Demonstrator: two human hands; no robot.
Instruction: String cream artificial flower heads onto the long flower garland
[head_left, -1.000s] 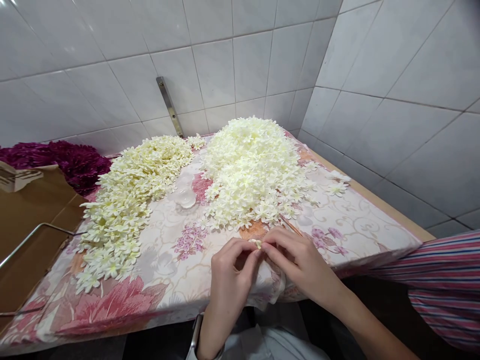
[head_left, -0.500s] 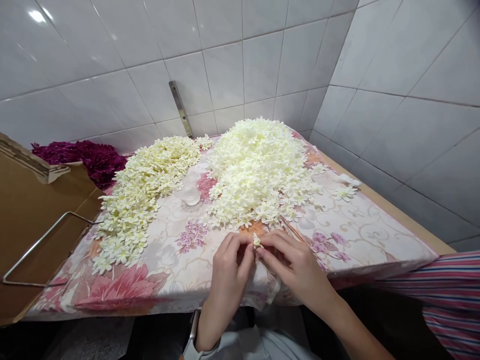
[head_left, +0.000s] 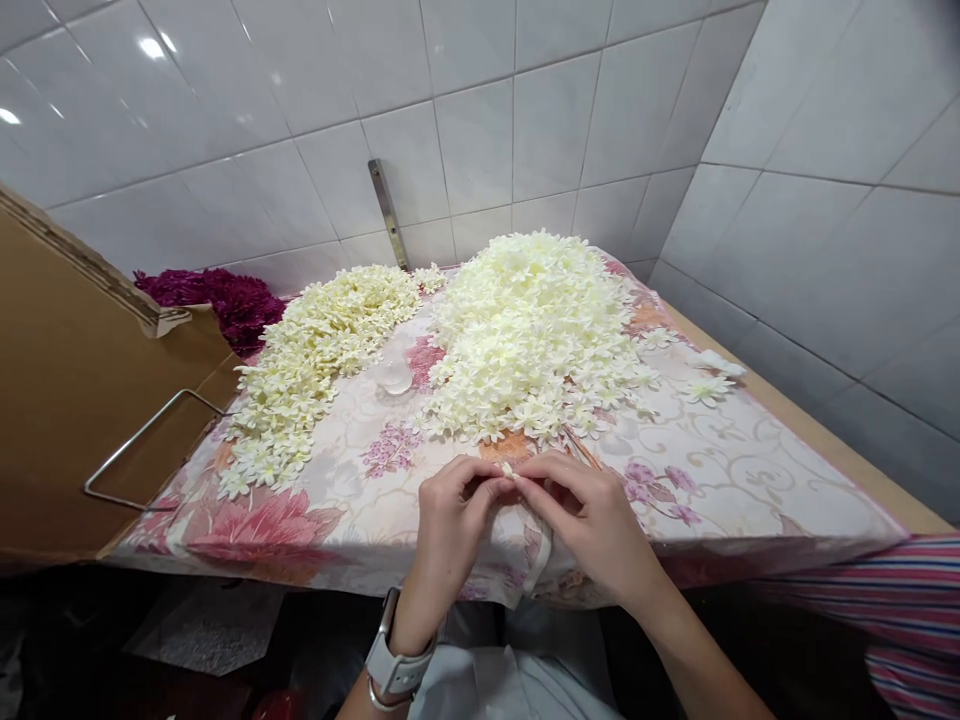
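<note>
My left hand and my right hand meet at the front edge of the table, fingertips pinched together. Between them is a small white flower, mostly covered by the fingers. A pale ribbon-like strip hangs below my right hand over the table edge; where its upper end goes is hidden. Just beyond the fingers rises a large heap of white flowers. A thin brown stick-like piece pokes out from the heap's front, near my right hand.
A second, yellowish flower pile runs along the left of the floral tablecloth. Left of it stand a cardboard box with a bent metal wire and purple flowers. A clear round piece lies between the piles. Tiled walls close off the back and right.
The view has shifted, so the table sits further right and more of the box shows. Both hands stay together, and the small flower is now more covered by the fingertips.
</note>
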